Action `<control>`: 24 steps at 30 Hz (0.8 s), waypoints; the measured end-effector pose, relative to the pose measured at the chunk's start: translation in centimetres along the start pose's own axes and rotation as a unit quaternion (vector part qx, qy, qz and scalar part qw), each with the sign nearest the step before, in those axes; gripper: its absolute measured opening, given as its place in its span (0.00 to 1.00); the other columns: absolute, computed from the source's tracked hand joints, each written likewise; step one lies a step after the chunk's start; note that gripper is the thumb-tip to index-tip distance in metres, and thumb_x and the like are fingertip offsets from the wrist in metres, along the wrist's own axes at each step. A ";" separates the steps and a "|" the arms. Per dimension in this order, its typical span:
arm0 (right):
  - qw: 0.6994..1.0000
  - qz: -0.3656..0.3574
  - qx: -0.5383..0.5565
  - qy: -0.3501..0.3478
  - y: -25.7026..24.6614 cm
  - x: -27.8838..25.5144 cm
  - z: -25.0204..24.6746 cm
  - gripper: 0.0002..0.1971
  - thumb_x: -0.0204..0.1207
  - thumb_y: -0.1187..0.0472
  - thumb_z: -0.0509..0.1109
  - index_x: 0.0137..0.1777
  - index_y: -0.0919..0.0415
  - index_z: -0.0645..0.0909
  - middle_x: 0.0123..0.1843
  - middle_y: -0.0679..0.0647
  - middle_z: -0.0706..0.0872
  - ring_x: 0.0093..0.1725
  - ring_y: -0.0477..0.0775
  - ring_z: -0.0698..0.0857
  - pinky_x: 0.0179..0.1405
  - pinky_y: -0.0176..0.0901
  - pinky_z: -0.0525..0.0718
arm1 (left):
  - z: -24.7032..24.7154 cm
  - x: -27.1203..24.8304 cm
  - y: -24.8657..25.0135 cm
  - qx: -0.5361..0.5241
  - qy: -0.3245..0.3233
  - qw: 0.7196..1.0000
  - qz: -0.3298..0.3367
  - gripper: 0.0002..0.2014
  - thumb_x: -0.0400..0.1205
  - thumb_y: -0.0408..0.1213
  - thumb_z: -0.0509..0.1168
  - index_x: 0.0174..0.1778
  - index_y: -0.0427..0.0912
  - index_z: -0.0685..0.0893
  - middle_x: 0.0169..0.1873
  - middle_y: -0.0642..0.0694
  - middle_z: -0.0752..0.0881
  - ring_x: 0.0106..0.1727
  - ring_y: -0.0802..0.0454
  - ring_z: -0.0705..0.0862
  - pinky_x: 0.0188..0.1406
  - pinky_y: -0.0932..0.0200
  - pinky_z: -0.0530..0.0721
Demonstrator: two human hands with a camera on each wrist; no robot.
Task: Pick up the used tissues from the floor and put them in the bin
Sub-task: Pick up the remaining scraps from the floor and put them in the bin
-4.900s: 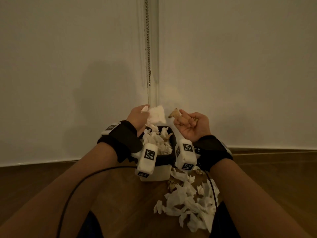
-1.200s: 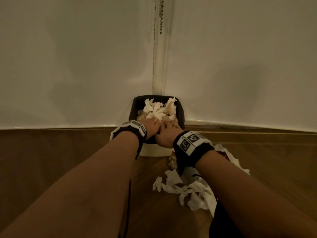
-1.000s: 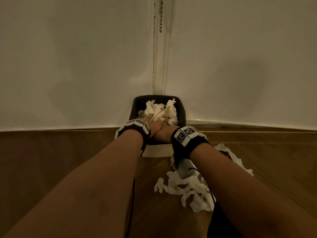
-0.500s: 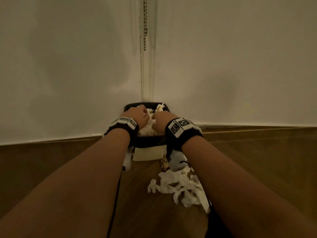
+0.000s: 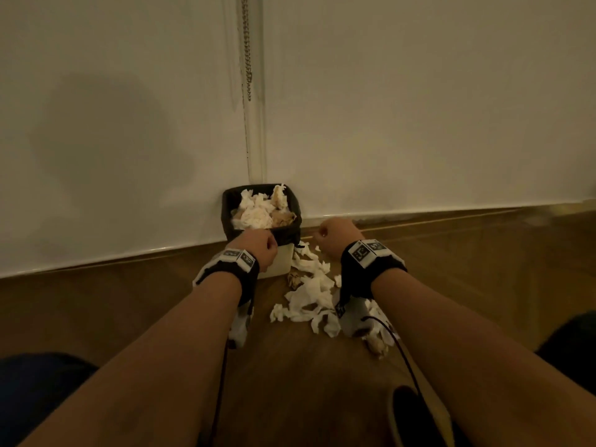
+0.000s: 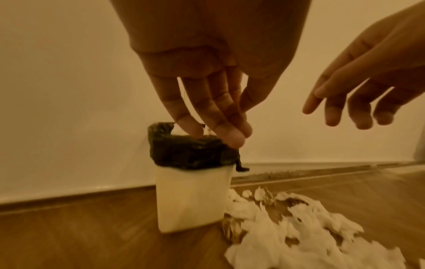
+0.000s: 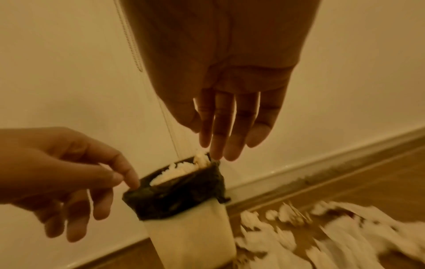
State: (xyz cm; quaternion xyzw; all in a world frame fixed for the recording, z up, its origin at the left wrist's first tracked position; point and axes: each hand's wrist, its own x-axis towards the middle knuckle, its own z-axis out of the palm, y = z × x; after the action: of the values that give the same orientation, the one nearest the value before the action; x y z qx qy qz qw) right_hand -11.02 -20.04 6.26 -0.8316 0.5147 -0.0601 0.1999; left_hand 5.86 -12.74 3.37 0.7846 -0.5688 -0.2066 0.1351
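A small white bin (image 5: 280, 262) with a black liner (image 6: 190, 152) stands in the corner, heaped with crumpled tissues (image 5: 258, 212). My left hand (image 5: 258, 250) hangs just in front of its near rim, fingers loosely extended and holding nothing (image 6: 230, 131). My right hand (image 5: 335, 235) hovers to the right of the bin, fingers straight and empty (image 7: 220, 142). Several used white tissues (image 5: 311, 295) lie scattered on the wooden floor right of the bin, below the right wrist (image 6: 299, 227).
Pale walls meet behind the bin, and a bead chain (image 5: 247, 59) hangs in the corner above it. A skirting strip (image 5: 451, 214) runs along the floor. My dark-clad knees (image 5: 35, 382) sit at both lower edges, with cables trailing from the wristbands.
Both hands, which were pressing down into the tissues in the bin, have pulled back out and apart. The right hand moved to the right of the bin. The view has backed away.
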 end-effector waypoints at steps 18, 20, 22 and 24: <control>0.988 0.103 0.056 -0.102 11.1 -0.4 14.0 0.13 0.81 0.57 0.61 0.55 0.62 0.84 0.53 0.58 0.88 0.53 0.56 0.86 0.52 0.45 0.82 | 19.4 2.4 -3.3 0.017 -0.067 0.993 -0.093 0.16 0.81 0.37 0.61 0.64 0.56 0.75 0.68 0.43 0.67 0.65 0.40 0.73 0.59 0.50 0.77; 0.989 0.085 0.041 -0.110 11.3 0.9 15.2 0.12 0.81 0.58 0.61 0.57 0.59 0.83 0.57 0.58 0.85 0.56 0.57 0.84 0.53 0.45 0.80 | 21.3 2.5 -3.6 0.057 -0.060 0.993 -0.089 0.22 0.81 0.42 0.61 0.70 0.63 0.69 0.72 0.44 0.61 0.69 0.38 0.67 0.65 0.46 0.75; 0.990 0.052 0.018 -0.131 11.0 2.4 16.4 0.11 0.80 0.59 0.61 0.59 0.55 0.81 0.62 0.58 0.80 0.62 0.59 0.79 0.59 0.47 0.78 | 22.8 2.8 -3.9 0.108 -0.078 0.988 -0.076 0.26 0.81 0.47 0.60 0.75 0.67 0.61 0.76 0.42 0.56 0.74 0.35 0.63 0.70 0.40 0.71; 0.988 0.018 -0.021 -0.155 10.4 3.8 17.6 0.13 0.79 0.58 0.64 0.62 0.51 0.78 0.68 0.58 0.71 0.69 0.62 0.70 0.67 0.52 0.73 | 24.0 3.1 -4.3 0.126 -0.114 0.983 -0.075 0.27 0.82 0.51 0.59 0.75 0.70 0.57 0.78 0.41 0.53 0.76 0.32 0.58 0.73 0.36 0.66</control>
State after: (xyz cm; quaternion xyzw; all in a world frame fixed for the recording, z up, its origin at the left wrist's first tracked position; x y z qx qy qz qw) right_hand -12.56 -22.68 -14.33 -0.8254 0.4937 0.0837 0.2607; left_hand -1.17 -13.75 -20.11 0.8070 -0.5418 -0.2305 -0.0461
